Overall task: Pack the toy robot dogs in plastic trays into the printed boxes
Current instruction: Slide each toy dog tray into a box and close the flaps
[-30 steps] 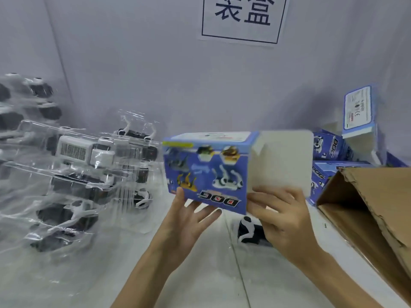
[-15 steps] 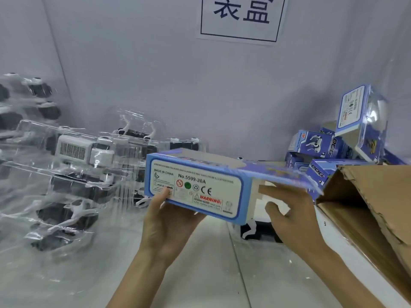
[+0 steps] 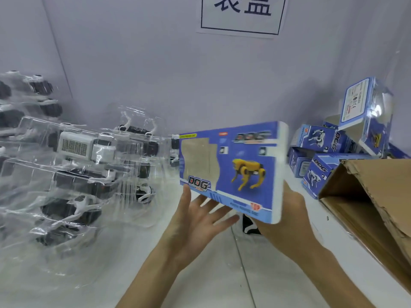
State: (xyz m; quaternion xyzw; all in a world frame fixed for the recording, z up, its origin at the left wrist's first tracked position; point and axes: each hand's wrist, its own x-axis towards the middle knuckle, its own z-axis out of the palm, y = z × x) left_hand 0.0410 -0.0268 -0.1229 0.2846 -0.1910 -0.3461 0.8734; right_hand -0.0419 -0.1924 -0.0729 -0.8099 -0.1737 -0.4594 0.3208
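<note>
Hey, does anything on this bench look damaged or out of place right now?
The brown carton on the right has a ragged, torn flap edge. Behind it, one blue box sits tilted atop the heap of boxes, its end flap open.

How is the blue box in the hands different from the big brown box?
The blue box has a yellow dog picture and the word DOG; the brown box is plain. The blue box is held up by the right hand, the left hand open under it; the brown box lies on the table, open-ended. Both are boxes.
</note>
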